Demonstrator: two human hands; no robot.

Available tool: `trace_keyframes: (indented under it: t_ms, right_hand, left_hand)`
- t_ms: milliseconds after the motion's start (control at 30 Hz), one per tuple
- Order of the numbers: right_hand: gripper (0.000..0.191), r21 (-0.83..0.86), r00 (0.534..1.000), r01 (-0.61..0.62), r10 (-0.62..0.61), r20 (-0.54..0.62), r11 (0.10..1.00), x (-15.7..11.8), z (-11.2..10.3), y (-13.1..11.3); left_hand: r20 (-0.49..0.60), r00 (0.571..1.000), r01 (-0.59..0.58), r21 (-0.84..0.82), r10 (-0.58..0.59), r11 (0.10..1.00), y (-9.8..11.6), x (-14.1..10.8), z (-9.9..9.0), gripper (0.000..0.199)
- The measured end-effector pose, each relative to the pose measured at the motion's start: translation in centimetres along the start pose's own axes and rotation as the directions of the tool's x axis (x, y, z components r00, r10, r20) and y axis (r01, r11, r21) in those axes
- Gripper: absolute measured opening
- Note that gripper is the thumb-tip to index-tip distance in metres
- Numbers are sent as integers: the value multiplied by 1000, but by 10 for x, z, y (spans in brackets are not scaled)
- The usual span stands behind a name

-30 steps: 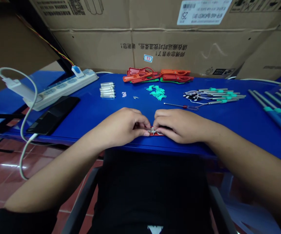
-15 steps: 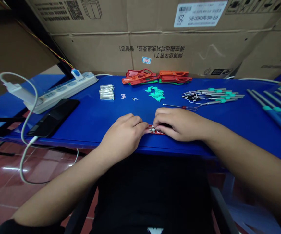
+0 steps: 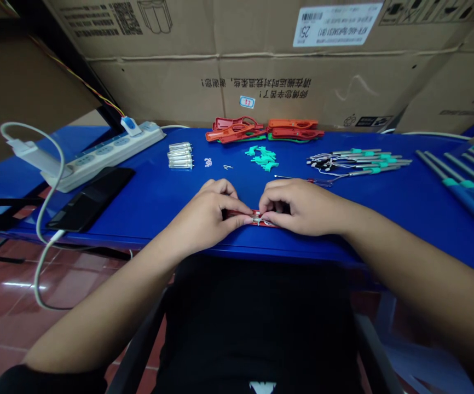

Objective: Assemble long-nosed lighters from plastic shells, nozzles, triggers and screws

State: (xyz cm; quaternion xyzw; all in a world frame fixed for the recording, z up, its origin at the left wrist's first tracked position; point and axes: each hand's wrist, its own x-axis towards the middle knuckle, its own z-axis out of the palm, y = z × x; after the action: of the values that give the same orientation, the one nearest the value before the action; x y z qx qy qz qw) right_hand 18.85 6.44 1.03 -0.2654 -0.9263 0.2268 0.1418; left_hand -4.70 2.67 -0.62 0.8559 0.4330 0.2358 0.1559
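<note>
Near the front edge of the blue table (image 3: 146, 197), a red plastic shell (image 3: 256, 214) lies between my hands, with small white and metal parts and thin white wires in it. My left hand (image 3: 216, 213) pinches the left part of the shell between thumb and forefinger. From the right, my right hand (image 3: 290, 208) has its fingertips closed on the shell's inner parts, at the white wires. The fingers cover both ends of the shell. Just behind my right hand lies a thin screwdriver (image 3: 311, 180) with a clear and red handle.
Behind are clear cylinders (image 3: 180, 156), teal pieces (image 3: 264, 157), red and orange shells (image 3: 237, 130), and wired metal tubes (image 3: 368, 160). To the left are a black phone (image 3: 91, 198) and a power strip (image 3: 109, 153); a cardboard box (image 3: 171, 82) stands at the back.
My left hand has shifted and opened up at the knuckles, its forefinger now stretched along the shell with the thumb below. My right hand has barely moved.
</note>
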Motion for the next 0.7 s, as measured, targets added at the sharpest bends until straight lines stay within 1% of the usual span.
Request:
trace_keyframes:
  t_ms: [67, 167, 267, 333, 433, 533, 600, 633, 700]
  right_hand:
    - [12, 61, 994, -107, 108, -6, 992, 2, -1, 0]
    - [17, 149, 965, -262, 255, 64, 954, 5, -3, -1]
    - [18, 183, 945, -325, 311, 100, 928, 10, -3, -1]
    - [19, 157, 946, -321, 310, 91, 934, 12, -1, -1]
    - [18, 105, 968, -248, 244, 54, 963, 10, -1, -1]
    - [18, 23, 989, -135, 136, -52, 991, 1, -6, -4]
    - [17, -95, 986, -125, 113, -120, 988, -8, -10, -7]
    - [18, -151, 985, -142, 125, -116, 978, -12, -12, -8]
    - [26, -211, 983, -185, 179, -48, 960, -19, -12, -10]
  left_hand:
    - [42, 999, 32, -64, -29, 997, -1, 3, 0, 13]
    - [108, 992, 76, -162, -59, 984, -1, 8, -2, 12]
    - [146, 987, 96, -165, -72, 982, -1, 11, -5, 10]
    - [172, 984, 79, -155, -52, 985, 0, 10, -7, 10]
    - [170, 985, 40, -119, -20, 992, 2, 6, -6, 12]
    - [115, 993, 9, -88, 1, 996, 4, 1, -3, 14]
    - [79, 997, -7, -109, 15, 994, 5, -3, 0, 14]
    - [66, 998, -12, -124, 20, 992, 6, -4, 1, 14]
    - [45, 999, -14, -142, 20, 990, 8, -6, 3, 13]
